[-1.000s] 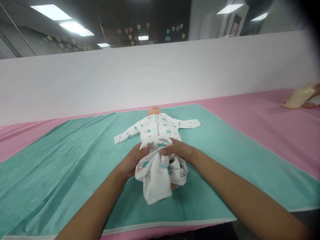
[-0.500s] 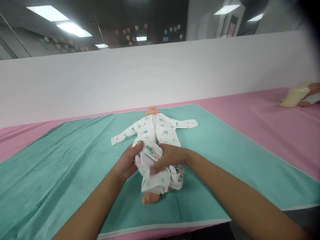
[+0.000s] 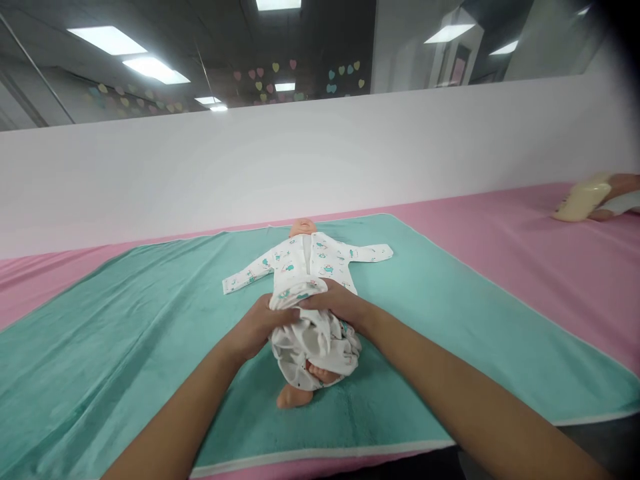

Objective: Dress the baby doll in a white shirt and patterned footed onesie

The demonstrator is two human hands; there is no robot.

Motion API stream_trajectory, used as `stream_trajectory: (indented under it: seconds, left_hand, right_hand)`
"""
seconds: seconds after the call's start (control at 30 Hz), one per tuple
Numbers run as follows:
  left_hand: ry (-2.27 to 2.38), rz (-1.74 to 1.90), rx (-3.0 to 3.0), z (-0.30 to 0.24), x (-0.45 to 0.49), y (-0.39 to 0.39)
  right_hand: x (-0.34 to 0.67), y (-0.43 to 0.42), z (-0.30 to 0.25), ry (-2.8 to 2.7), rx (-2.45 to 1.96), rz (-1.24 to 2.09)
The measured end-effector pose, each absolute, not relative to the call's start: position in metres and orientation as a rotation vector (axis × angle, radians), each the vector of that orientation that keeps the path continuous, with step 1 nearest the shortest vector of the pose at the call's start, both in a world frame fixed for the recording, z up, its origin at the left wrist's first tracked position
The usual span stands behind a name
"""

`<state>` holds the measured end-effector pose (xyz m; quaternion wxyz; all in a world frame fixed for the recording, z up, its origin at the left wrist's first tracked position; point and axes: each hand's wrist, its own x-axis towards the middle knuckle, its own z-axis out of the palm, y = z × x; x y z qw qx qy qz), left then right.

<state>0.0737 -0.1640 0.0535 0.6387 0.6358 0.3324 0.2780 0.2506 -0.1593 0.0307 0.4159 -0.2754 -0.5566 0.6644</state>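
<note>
A baby doll (image 3: 303, 227) lies on its back on a teal towel (image 3: 125, 320), head pointing away from me. It wears a white top (image 3: 305, 257) printed with small teal figures, sleeves spread out to both sides. White printed trousers (image 3: 313, 337) are bunched around its hips and thighs. My left hand (image 3: 255, 327) grips the bunched cloth on the left side. My right hand (image 3: 335, 303) grips the waistband from above. One bare foot (image 3: 293, 397) sticks out below the cloth, and part of the other leg (image 3: 324, 373) shows inside it.
The towel lies on a pink sheet (image 3: 525, 253) with a white partition wall (image 3: 300, 167) behind. At the far right, another doll (image 3: 620, 193) with a cream cloth (image 3: 580, 202) lies on the pink sheet.
The trousers have been pulled up the doll's legs toward its waist. Both hands moved away from me with the cloth, and the bare feet now show below it.
</note>
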Motion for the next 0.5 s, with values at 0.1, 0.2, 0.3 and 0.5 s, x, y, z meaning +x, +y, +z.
stream_trajectory:
  seconds: [0.1,0.2,0.3,0.5]
  left_hand:
    - [0.768,0.840,1.359,0.049,0.072,-0.161]
    - [0.784,0.879,1.338,0.045,0.069,-0.158]
    - [0.783,0.877,1.314,0.044,0.068,-0.158]
    - [0.839,1.027,1.316,0.049,0.079,-0.168]
  right_hand:
    - [0.252,-0.165,0.043,-1.669,-0.724,1.622]
    - [0.254,-0.169,0.053,-1.982,-0.804,1.497]
    - [0.254,-0.171,0.053,-2.087,-0.911,1.281]
    - [0.249,-0.169,0.040,-1.993,-0.956,0.870]
